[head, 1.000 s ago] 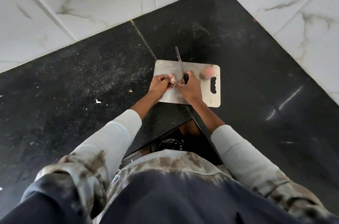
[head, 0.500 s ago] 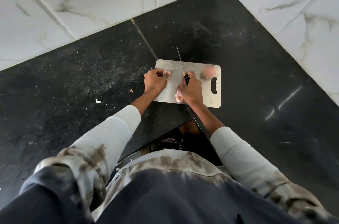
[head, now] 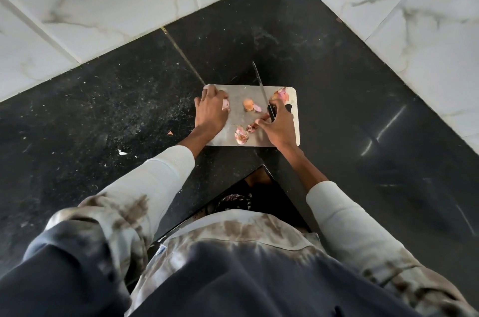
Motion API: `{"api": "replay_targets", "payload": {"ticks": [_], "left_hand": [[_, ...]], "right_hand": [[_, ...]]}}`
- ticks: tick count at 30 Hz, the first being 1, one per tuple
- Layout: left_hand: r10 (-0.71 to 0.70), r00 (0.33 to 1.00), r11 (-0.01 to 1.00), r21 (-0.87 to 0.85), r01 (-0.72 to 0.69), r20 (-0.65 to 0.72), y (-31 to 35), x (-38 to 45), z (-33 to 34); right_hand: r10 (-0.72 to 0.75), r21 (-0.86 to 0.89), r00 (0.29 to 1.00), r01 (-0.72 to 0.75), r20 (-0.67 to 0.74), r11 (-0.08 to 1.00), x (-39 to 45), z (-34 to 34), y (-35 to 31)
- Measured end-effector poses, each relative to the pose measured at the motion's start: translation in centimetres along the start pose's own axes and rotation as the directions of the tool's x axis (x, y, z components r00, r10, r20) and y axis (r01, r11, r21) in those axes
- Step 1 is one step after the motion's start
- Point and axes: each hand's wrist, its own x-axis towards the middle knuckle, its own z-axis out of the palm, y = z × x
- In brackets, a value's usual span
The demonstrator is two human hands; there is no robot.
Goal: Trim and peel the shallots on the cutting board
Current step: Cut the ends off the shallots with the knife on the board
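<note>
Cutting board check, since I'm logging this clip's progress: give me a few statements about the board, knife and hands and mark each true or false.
1. The right hand holds the knife. True.
2. The knife blade points toward the person. False: it points away, toward the tiled wall.
3. The left hand lies at the left end of the cutting board, with a pink shallot piece at its fingers. True.
4. The board is bare of peelings. False: pink skins lie on it.
5. The board sits on a white counter. False: the counter is black.
</note>
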Motion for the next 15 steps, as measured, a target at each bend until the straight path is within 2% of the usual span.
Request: {"api": "replay_targets", "payload": {"ticks": [3,7,11,15], "left_hand": [[0.095,0.996,0.992,0.082,-0.095,0.004,1.1,0.1,0.0],[0.271,0.950,0.963,-0.046,-0.267,0.155,3.7,0.3,-0.3],[0.299,0.892,0.949,-0.008,-0.315,0.339,4.9,0.1,0.4],[0.263,0.894,0.958,0.009,-0.286,0.364,4.5,-0.7,0.8]], "right_hand": [[0.000,-0.029,0.999,-0.001,-0.036,1.000,0.2,-0.7,0.9],[-0.049,-0.077,0.997,0.045,-0.053,0.996,0.5,-1.3,1.9],[-0.118,-0.004,0.993,0.118,-0.017,0.993,1.3,-1.3,2.1],[-0.152,0.019,0.988,0.151,0.043,0.988,1.9,-0.7,1.4]]}}
